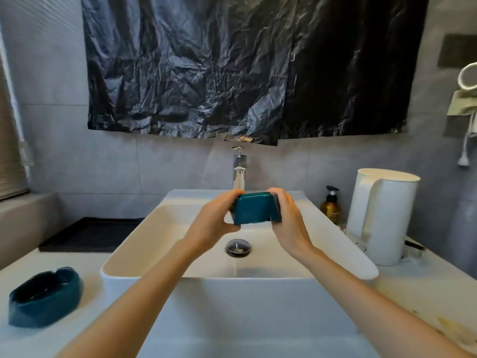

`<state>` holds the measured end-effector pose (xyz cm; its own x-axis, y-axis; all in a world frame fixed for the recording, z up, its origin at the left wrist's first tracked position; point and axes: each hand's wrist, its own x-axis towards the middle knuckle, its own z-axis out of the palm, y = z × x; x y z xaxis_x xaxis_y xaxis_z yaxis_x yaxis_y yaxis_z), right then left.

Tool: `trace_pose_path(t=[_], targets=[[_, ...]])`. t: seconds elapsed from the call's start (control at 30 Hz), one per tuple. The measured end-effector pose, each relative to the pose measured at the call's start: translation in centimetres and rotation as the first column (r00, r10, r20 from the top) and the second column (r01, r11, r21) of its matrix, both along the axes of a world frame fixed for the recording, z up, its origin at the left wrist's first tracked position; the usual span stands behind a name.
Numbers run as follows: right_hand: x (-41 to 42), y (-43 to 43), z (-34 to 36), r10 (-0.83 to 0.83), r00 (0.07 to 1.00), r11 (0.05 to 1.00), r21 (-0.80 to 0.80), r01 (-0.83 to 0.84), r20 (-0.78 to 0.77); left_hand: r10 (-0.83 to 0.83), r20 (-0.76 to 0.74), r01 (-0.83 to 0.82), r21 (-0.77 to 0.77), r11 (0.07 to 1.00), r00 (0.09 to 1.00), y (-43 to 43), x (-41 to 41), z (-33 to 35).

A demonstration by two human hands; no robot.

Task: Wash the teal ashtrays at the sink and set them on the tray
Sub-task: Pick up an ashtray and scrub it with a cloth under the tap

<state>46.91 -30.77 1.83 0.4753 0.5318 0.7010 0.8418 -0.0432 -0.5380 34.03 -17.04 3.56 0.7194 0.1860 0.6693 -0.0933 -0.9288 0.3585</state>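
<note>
Over the white sink basin (144, 244), just in front of the chrome tap (239, 171), I hold a teal ashtray (254, 208) with both hands, its flat underside turned toward me. My left hand (214, 215) grips its left edge and my right hand (287, 218) grips its right edge. A second teal ashtray (44, 297) sits upright on the white counter at the lower left. A dark tray (90, 235) lies on the counter to the left of the sink, behind that ashtray. No water stream is visible from the tap.
A white kettle (382, 215) and a brown pump bottle (331, 206) stand on the counter right of the sink. The drain plug (238, 247) sits mid-basin. A black plastic sheet (245, 68) hangs on the wall above the tap.
</note>
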Motion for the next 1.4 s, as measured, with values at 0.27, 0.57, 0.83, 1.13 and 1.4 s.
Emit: trace_pose_path(t=[0.27, 0.57, 0.83, 1.13, 1.4], targets=[[0.3, 0.0, -0.6, -0.049, 0.995, 0.999, 0.019, 0.048, 0.091, 0.032, 0.098, -0.041, 0.088, 0.995, 0.995, -0.1, 0.7, -1.1], [0.6, -0.1, -0.3, -0.004, 0.974, 1.0, 0.016, 0.008, -0.228, -0.149, 0.045, 0.155, -0.347, 0.925, 0.988, -0.8, 1.3, -1.7], [-0.1, -2.0, 1.8, -0.049, 0.937, 0.988, -0.154, -0.005, -0.345, -0.117, -0.077, 0.005, -0.815, 0.579, 0.99, -2.8, 1.2, -1.0], [-0.9, -13.9, 2.9, -0.269, 0.933, 0.961, -0.01, 0.275, -0.239, -0.047, -0.128, -0.097, -0.903, 0.419, 0.991, -6.4, 2.6, -1.1], [2.0, -25.5, -4.0, -0.704, 0.711, 0.461, -0.763, 0.453, -0.003, -0.055, -0.184, -0.143, -0.892, 0.429, 0.981, -7.2, 3.4, -1.9]])
